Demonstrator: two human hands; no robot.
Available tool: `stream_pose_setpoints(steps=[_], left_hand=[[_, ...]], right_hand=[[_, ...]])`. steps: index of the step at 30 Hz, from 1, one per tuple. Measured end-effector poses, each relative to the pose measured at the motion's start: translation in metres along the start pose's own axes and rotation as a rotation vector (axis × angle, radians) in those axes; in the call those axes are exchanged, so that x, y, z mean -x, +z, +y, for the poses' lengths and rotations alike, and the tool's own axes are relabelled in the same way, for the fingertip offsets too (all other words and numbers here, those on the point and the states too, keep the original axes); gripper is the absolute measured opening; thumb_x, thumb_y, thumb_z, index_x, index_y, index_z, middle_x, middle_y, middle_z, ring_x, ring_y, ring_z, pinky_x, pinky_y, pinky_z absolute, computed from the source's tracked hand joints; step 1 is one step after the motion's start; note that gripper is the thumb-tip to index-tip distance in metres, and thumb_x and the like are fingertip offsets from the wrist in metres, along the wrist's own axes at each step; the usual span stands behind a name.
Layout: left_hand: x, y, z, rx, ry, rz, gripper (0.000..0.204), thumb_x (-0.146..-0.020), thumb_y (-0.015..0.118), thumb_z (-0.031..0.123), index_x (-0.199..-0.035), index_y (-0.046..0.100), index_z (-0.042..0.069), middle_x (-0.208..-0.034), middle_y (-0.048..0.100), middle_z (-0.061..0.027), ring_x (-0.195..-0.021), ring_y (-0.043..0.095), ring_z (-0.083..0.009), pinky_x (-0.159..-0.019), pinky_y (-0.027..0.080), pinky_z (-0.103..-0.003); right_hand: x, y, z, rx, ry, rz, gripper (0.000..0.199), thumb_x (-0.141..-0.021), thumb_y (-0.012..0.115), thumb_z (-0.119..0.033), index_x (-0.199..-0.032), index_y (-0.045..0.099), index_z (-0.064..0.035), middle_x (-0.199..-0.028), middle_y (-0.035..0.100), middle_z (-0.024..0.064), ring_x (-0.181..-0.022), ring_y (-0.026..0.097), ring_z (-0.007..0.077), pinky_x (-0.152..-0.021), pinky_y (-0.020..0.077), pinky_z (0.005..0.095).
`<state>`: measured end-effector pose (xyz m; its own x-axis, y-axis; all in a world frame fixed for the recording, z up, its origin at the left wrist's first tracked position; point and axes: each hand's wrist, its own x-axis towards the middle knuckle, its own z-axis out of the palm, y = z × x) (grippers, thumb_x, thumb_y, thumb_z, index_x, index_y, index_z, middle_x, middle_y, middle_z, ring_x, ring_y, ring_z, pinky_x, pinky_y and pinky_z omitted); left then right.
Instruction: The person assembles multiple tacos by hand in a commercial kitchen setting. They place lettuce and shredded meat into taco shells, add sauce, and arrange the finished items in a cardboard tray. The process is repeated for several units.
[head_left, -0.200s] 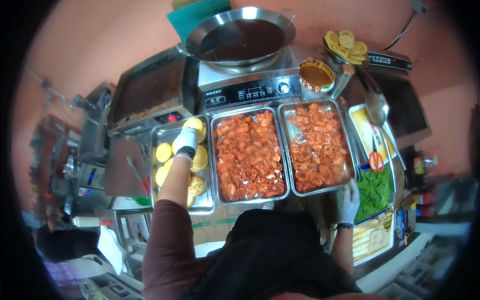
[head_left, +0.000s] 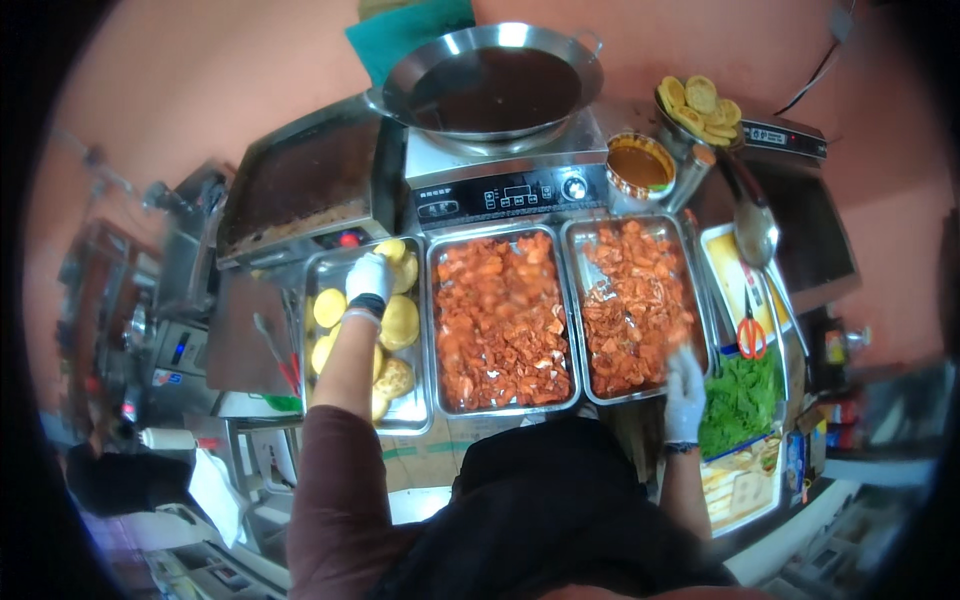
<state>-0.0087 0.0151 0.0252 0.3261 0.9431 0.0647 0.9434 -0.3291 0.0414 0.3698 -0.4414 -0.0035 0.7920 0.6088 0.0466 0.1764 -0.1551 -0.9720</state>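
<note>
My left hand (head_left: 369, 279), in a white glove, is over the far end of a steel tray (head_left: 423, 375) of round yellow flatbreads (head_left: 399, 322). Its fingers look curled closed beside another flatbread (head_left: 391, 249), but what they hold is hidden. My right hand (head_left: 684, 392), gloved too, reaches over the near right corner of the right steel tray. That tray holds chopped reddish-brown meat (head_left: 635, 300). Motion smears its fingertips, so whether they grip any meat does not show. Between my hands lies a second tray of similar meat (head_left: 500, 320).
Behind the trays, a wide pan (head_left: 495, 90) of dark liquid sits on a cooker, with a griddle (head_left: 300, 180) left of it. Right of the pan are a sauce pot (head_left: 640, 165) and a container of flatbreads (head_left: 700, 105). Green lettuce (head_left: 742, 395) and red-handled scissors (head_left: 751, 338) lie to the right.
My right hand has moved left and slightly forward, from beside the right meat tray to over its near corner. My left hand stays at the flatbreads. The whole view has shifted slightly.
</note>
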Motion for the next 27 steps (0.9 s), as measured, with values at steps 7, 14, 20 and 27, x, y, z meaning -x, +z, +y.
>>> stream_pose_setpoints(steps=[7, 14, 20, 27], left_hand=[[0.084, -0.042, 0.087, 1.108, -0.187, 0.236, 0.013, -0.095, 0.068, 0.013, -0.097, 0.071, 0.001, -0.082, 0.071, -0.0048, -0.075, 0.064, -0.0137, -0.069, 0.052, -0.031], [0.188, -0.047, 0.203, 1.68, -0.25, -0.255, 0.02, -0.101, 0.065, 0.013, -0.114, 0.066, -0.002, -0.107, 0.069, -0.0053, -0.097, 0.064, -0.0121, -0.087, 0.053, -0.028], [0.209, -0.03, 0.228, 1.767, -0.252, -0.174, 0.016, -0.103, 0.061, 0.012, -0.111, 0.065, -0.001, -0.106, 0.069, -0.0047, -0.096, 0.063, -0.0104, -0.087, 0.051, -0.027], [0.211, -0.016, 0.232, 1.985, -0.246, -0.143, 0.023, -0.103, 0.061, 0.014, -0.121, 0.06, -0.001, -0.122, 0.063, -0.0079, -0.109, 0.059, -0.015, -0.096, 0.049, -0.033]], right_hand=[[-0.033, 0.106, -0.093, -0.127, -0.087, -0.621, 0.044, -0.097, 0.063, -0.01, -0.139, 0.055, 0.0014, -0.137, 0.059, 0.0176, -0.124, 0.059, 0.028, -0.106, 0.0474, 0.0393], [-0.043, 0.165, -0.121, 0.347, -0.461, -0.73, 0.066, -0.087, 0.076, -0.033, -0.138, 0.054, 0.0015, -0.131, 0.059, 0.0219, -0.114, 0.063, 0.038, -0.096, 0.0515, 0.0436], [-0.05, 0.151, -0.086, 0.119, -0.476, -0.687, 0.047, -0.089, 0.072, -0.021, -0.13, 0.061, -0.0003, -0.125, 0.062, 0.0205, -0.108, 0.064, 0.0367, -0.09, 0.0531, 0.0411], [-0.072, 0.164, -0.072, -0.104, -0.44, -0.545, 0.026, -0.09, 0.066, -0.006, -0.115, 0.071, -0.0049, -0.104, 0.07, 0.0146, -0.092, 0.07, 0.0329, -0.08, 0.0575, 0.039]])
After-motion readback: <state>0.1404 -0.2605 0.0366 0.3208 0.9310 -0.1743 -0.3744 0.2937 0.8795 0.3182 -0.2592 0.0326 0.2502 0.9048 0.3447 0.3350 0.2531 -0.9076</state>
